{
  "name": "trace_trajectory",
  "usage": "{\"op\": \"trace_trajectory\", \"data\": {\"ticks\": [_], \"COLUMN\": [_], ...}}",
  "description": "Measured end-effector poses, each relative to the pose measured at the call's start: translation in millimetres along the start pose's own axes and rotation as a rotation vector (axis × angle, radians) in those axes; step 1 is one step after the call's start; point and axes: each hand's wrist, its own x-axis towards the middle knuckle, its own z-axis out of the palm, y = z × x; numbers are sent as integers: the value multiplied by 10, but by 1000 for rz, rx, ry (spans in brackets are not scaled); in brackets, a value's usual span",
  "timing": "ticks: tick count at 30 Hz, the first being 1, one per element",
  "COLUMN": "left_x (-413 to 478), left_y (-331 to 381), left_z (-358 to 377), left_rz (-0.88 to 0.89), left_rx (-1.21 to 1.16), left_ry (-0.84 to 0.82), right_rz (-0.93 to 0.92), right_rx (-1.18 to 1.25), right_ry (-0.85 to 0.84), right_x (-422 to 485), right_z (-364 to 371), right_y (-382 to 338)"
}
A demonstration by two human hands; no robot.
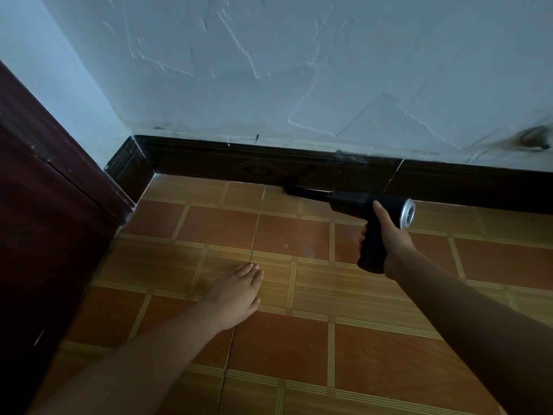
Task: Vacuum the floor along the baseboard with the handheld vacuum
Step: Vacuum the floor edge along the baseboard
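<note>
— Grip, right hand: curled round the pistol handle of the handheld vacuum, one digit lying up against the body. And the left hand?
— Flat on the floor, fingers straight and close together, holding nothing.
— Vacuum's position?
— Nozzle tip at the seam where floor meets baseboard, pointing toward the corner by the dark red door.
— Progress?
— Mid-pass, by my reckoning. Nozzle to corner looks left to do. Whether the run behind the silver end cap is clean, cannot tell.
— Materials?
— Vacuum: matte black plastic, tapered nozzle, round cap. Floor: glossy tile, orange squares framed by striped tan bands, one cracked joint. Baseboard: dark glazed tile, scuffed top edge. Wall: white plaster, rough trowel ridges.
</note>
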Motion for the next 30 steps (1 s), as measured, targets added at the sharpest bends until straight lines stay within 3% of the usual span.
{"op": "trace_trajectory", "data": {"ticks": [30], "left_x": [-15], "left_y": [-69], "left_z": [44], "left_rz": [38], "left_rx": [-71], "left_ry": [96], "right_rz": [78], "right_rx": [46], "right_ry": [-93], "right_x": [155], "right_z": [1013], "right_y": [551]}}
